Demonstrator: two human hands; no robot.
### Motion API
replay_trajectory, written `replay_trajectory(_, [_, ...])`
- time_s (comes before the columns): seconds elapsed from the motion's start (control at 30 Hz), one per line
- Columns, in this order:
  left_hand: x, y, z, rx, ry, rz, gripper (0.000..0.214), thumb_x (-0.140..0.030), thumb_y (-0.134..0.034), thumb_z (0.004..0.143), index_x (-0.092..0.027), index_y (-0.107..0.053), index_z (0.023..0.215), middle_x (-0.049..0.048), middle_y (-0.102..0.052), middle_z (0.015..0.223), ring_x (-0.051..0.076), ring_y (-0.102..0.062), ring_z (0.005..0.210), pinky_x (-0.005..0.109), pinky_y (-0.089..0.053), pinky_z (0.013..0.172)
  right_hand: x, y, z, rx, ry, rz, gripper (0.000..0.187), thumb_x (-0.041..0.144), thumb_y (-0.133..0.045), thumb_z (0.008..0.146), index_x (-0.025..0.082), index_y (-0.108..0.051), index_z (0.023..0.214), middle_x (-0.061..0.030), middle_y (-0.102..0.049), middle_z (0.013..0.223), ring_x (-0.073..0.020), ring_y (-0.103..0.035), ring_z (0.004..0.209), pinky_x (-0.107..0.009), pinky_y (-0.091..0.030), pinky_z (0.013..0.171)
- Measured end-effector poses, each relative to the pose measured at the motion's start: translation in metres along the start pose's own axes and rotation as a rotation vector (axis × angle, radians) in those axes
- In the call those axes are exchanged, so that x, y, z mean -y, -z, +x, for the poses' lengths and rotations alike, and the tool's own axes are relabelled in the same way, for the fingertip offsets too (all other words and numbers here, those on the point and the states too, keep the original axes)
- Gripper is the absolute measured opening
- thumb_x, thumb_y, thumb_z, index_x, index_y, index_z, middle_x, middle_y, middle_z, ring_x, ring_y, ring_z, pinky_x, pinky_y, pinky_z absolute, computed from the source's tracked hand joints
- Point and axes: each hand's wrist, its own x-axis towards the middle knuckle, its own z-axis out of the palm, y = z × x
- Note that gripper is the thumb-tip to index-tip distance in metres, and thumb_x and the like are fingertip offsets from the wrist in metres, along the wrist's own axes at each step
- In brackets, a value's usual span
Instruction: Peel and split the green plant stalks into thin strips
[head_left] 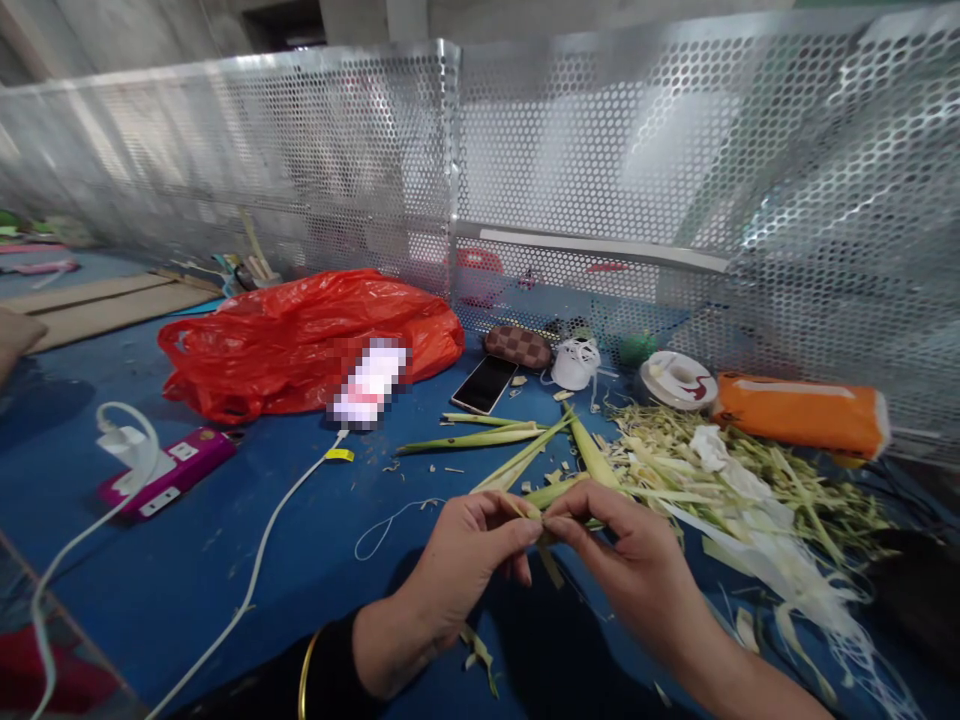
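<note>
My left hand (465, 560) and my right hand (630, 560) meet at the fingertips above the blue table (225, 560). Both pinch the same bundle of green palm-leaf strips (551, 490), whose long blades fan out away from me towards the back. My fingers are curled and pressed onto the strips. A gold bangle (306, 675) sits on my left wrist over a dark sleeve. More loose leaf strips (480, 438) lie just beyond my hands.
A heap of leaf trimmings (750, 480) lies at the right, by an orange packet (799, 412) and a tape roll (675, 378). Behind are a red plastic bag (300, 335), a phone (485, 384), a checked pouch (517, 346) and a perforated metal screen (600, 170). A pink power strip (169, 472) with white cable sits left.
</note>
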Motion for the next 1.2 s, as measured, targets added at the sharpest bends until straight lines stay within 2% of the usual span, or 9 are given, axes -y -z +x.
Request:
replay_trajectory(0.13, [0.000,-0.001,-0.001,0.029,0.013,-0.012,0.019,-0.029,-0.073,0.070,-0.013,-0.066,0.077,-0.0020,-0.059,0.056,0.007,-0.053,0.044,0.020,-0.034,0.049,-0.003,-0.003,-0.002,0.016,0.009,-0.070,0.019,0.022,-0.047,0.090,0.021,-0.055,0.073,-0.0018,-0.059,0.069,-0.0163,-0.056,0.065,-0.028,-0.043,0.060])
replay_trajectory(0.3, [0.001,-0.002,-0.001,0.027,0.052,-0.076,0.024,-0.028,-0.078,0.065,-0.013,-0.065,0.079,-0.0008,-0.063,0.058,0.009,-0.058,0.049,0.021,-0.041,0.056,-0.007,-0.011,-0.006,-0.015,0.027,-0.155,0.019,0.020,-0.042,0.092,0.022,-0.047,0.074,-0.0022,-0.057,0.072,-0.0164,-0.053,0.065,-0.027,-0.040,0.059])
replay_trajectory(0.47, [0.003,-0.002,-0.001,0.027,0.110,-0.099,0.023,-0.028,-0.076,0.065,-0.012,-0.065,0.077,0.0009,-0.064,0.065,0.010,-0.058,0.050,0.021,-0.041,0.054,-0.010,-0.018,-0.011,-0.067,0.091,-0.243,0.019,0.017,-0.043,0.092,0.021,-0.047,0.074,-0.0024,-0.055,0.073,-0.0173,-0.052,0.067,-0.028,-0.039,0.061])
replay_trajectory(0.67, [0.003,-0.004,-0.003,0.011,0.086,-0.051,0.025,-0.034,-0.075,0.066,-0.012,-0.066,0.073,0.0004,-0.062,0.065,0.008,-0.053,0.052,0.021,-0.038,0.054,-0.010,-0.018,-0.011,-0.105,0.141,-0.251,0.016,0.017,-0.045,0.091,0.021,-0.051,0.077,-0.0027,-0.057,0.073,-0.0178,-0.053,0.068,-0.029,-0.040,0.062])
replay_trajectory(0.93, [0.001,-0.005,-0.001,0.017,-0.010,0.019,0.017,-0.030,-0.070,0.069,-0.013,-0.065,0.070,-0.0013,-0.058,0.055,0.009,-0.052,0.048,0.023,-0.039,0.054,-0.007,-0.016,-0.012,-0.117,0.018,-0.079,0.018,0.027,-0.050,0.090,0.022,-0.056,0.074,-0.0011,-0.058,0.068,-0.0161,-0.054,0.062,-0.027,-0.043,0.058])
replay_trajectory(1.07, [0.004,-0.005,-0.001,-0.007,-0.044,0.047,0.009,-0.024,-0.066,0.069,-0.015,-0.065,0.068,-0.0027,-0.057,0.052,0.009,-0.050,0.044,0.023,-0.038,0.050,-0.010,-0.016,-0.009,-0.060,-0.148,0.118,0.020,0.036,-0.057,0.085,0.021,-0.061,0.072,-0.0010,-0.061,0.065,-0.0164,-0.057,0.061,-0.027,-0.047,0.057])
replay_trajectory(1.13, [0.000,-0.004,-0.002,-0.021,-0.049,0.037,0.009,-0.023,-0.065,0.069,-0.015,-0.065,0.066,-0.0019,-0.058,0.052,0.008,-0.048,0.043,0.022,-0.037,0.049,-0.011,-0.013,-0.006,-0.041,-0.243,0.257,0.020,0.040,-0.062,0.081,0.020,-0.065,0.082,-0.0020,-0.065,0.067,-0.0176,-0.061,0.062,-0.027,-0.050,0.057])
replay_trajectory(1.2, [-0.009,0.001,-0.003,-0.057,-0.064,0.011,0.012,-0.023,-0.065,0.071,-0.014,-0.065,0.064,0.0006,-0.062,0.057,0.007,-0.048,0.044,0.022,-0.036,0.049,-0.013,-0.007,-0.003,-0.086,-0.296,0.327,0.031,0.043,-0.066,0.077,0.019,-0.066,0.097,-0.0041,-0.069,0.074,-0.0198,-0.065,0.066,-0.029,-0.054,0.061])
